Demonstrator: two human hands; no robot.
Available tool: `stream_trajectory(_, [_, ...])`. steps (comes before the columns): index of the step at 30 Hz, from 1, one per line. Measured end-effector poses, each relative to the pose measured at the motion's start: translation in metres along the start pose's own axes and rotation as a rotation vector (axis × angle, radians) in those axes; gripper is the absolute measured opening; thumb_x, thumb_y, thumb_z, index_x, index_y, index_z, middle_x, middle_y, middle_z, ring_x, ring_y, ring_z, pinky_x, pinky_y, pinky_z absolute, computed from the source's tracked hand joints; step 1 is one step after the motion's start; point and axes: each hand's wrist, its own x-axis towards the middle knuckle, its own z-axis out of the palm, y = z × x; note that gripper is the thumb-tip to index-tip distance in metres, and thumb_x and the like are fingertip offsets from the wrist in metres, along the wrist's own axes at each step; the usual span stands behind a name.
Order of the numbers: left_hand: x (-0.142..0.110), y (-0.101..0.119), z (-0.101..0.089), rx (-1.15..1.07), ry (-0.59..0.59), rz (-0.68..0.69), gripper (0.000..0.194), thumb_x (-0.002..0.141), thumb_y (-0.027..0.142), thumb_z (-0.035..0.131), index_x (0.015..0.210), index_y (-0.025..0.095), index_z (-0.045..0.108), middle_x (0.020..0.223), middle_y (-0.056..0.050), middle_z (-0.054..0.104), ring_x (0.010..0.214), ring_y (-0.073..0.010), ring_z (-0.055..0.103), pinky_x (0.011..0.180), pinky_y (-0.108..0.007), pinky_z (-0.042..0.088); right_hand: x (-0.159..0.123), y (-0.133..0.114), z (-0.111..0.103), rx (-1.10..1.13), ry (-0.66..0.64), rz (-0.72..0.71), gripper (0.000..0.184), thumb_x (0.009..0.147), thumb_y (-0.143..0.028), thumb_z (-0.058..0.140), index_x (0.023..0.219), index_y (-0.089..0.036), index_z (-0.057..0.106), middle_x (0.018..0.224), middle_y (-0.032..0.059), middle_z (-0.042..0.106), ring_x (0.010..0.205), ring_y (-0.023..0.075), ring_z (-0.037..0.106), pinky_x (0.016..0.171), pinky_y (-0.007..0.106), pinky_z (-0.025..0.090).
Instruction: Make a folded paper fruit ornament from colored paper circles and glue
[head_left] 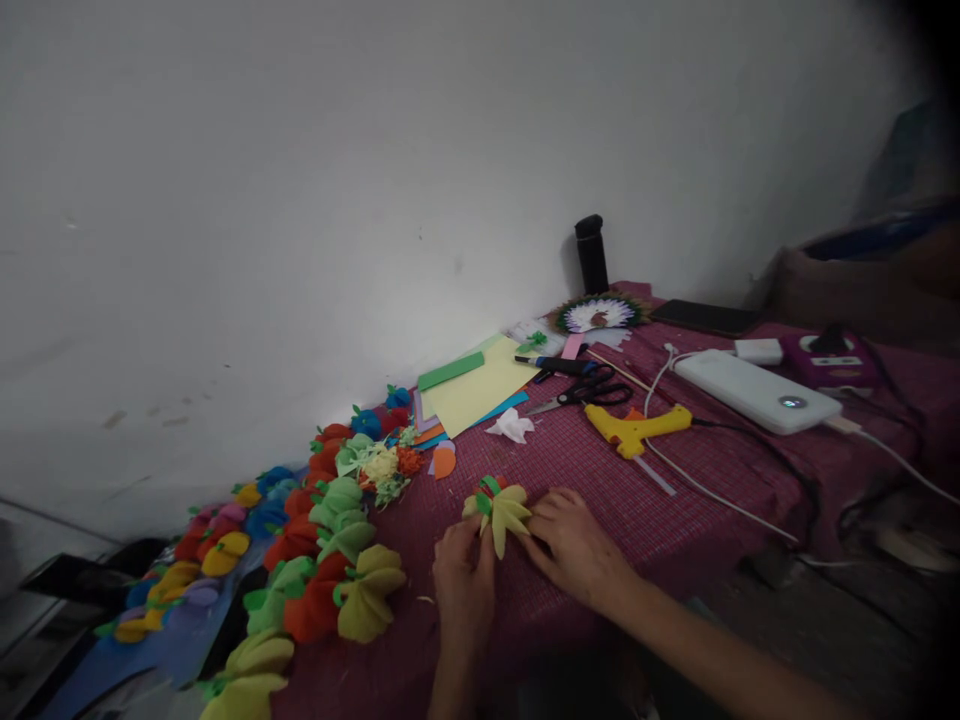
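Note:
A pale yellow pumpkin-like craft piece (508, 512) with petal-shaped segments and a green strip at its top stands near the table's front edge. On its left side my left hand (465, 578) grips it with bent fingers. From the right, my right hand (576, 545) pinches the outer segments. A small patch of red or orange shows behind the green strip. Left of my hands are finished-looking craft pumpkins, among them a yellow one (370, 594) and a red one (316, 602). An orange cut-out piece (444, 460) lies beyond my hands.
A yellow glue gun (636, 430) lies at right, its cord trailing off. Black scissors (592, 388), a crumpled white tissue (511, 426) and coloured sheets (480, 385) lie farther back. Beside the glue gun is a white power bank (756, 388) with cables. A black bottle (591, 258) stands by the wall.

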Motion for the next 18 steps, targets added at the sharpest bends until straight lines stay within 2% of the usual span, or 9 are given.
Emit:
stream_trajectory(4, [0.004,-0.015,0.007,-0.158,-0.081,-0.101,0.024,0.081,0.03,0.051,0.096,0.018,0.064,0.086,-0.006,0.069,0.076,-0.0183,0.061,0.068,-0.028,0.046,-0.002,-0.005,-0.008,0.035,-0.013,-0.047,0.012,0.084,-0.026,0.052,0.08,-0.021,0.062,0.078,0.0013,0.062,0.085,0.0181,0.05,0.087,0.037,0.031])
stream_trajectory(7, [0.009,-0.024,0.006,-0.261,-0.119,-0.087,0.023,0.081,0.03,0.051,0.095,0.017,0.064,0.084,-0.004,0.068,0.075,-0.0164,0.061,0.067,-0.026,0.046,-0.004,-0.009,-0.012,0.065,-0.047,-0.114,0.011,0.083,-0.028,0.053,0.086,-0.022,0.062,0.082,0.0015,0.062,0.088,0.0186,0.05,0.085,0.036,0.033])
stream_trajectory(11, [0.012,-0.026,-0.001,-0.295,-0.152,-0.066,0.021,0.079,0.031,0.054,0.089,0.016,0.066,0.078,-0.002,0.067,0.073,-0.0154,0.06,0.066,-0.024,0.047,-0.005,-0.009,-0.01,0.047,-0.091,-0.203,0.018,0.086,-0.02,0.046,0.095,-0.023,0.062,0.085,0.0024,0.062,0.086,0.0173,0.052,0.082,0.033,0.036])
stream_trajectory(18, [0.011,-0.027,-0.001,-0.319,-0.137,-0.056,0.024,0.082,0.035,0.05,0.079,0.017,0.066,0.073,-0.003,0.065,0.07,-0.0148,0.058,0.062,-0.023,0.046,-0.006,-0.007,-0.007,0.008,-0.118,-0.249,0.025,0.087,-0.017,0.044,0.105,-0.025,0.059,0.085,0.0039,0.063,0.084,0.0179,0.054,0.076,0.032,0.038])
